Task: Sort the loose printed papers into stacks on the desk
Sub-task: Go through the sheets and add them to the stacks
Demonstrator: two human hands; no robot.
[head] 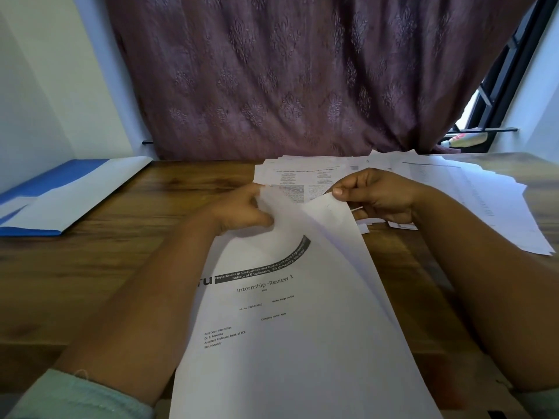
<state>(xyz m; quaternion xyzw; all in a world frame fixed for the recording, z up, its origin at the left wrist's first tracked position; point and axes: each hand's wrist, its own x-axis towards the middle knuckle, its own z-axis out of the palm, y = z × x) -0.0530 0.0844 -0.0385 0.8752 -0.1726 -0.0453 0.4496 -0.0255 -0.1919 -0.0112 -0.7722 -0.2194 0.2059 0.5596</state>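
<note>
- The left hand [242,211] has its grip clamped on the far left corner of the cover page [272,313], the one headed "Internship -Review 1", with fingers curled round the edge.
- The right hand [375,195] pinches the far corner of a second sheet [341,231], thumb on top; that sheet is lifted and curls up off the cover page along its right side.
- Both sheets hang from the hands toward the person, over the near part of the table [106,267] — they are not lying flat on it.
- The step in hand looks like peeling the two sheets apart to see which stack each belongs in.
- To do it well: keep the left grip firm on the cover page and draw the right sheet away sideways, not upward, so the paper slides free and does not crease.
- Read the heading of the freed sheet before setting it down; the back shown here is blank.
- The loose pile [453,189] lies spread over the far right of the table, just behind the right hand — keep the sorted sheets well apart from it.
- The bare wood between the pile and the blue folder [60,192] at far left seems the best place for a new stack.
- Lay each sheet flat with edges squared, as thin paper shifts easily.
</note>
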